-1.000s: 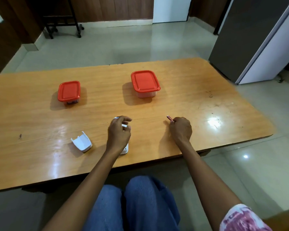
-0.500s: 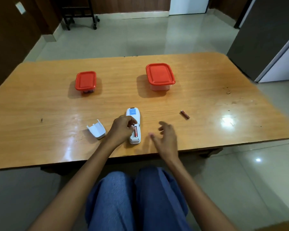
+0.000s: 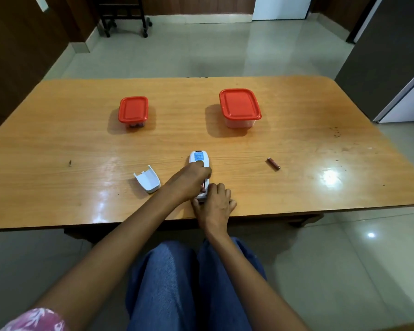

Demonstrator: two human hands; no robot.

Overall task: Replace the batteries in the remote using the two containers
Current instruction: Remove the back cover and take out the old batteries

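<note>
A white remote lies face down near the table's front edge, its battery bay uncovered. My left hand grips its middle from the left. My right hand holds its near end, fingers curled at the bay where a reddish battery shows between the hands. The remote's white cover lies to the left. One loose battery rests on the table to the right. A small red-lidded container stands at the back left and a larger red-lidded container at the back right, both closed.
The wooden table has a glossy top with bright glare at the right. My knees in blue trousers sit under its front edge. A dark cabinet stands at the far right and a wheeled stand on the floor behind.
My right hand left the loose battery on the table at the right and came back to the remote's near end. My left hand stayed on the remote.
</note>
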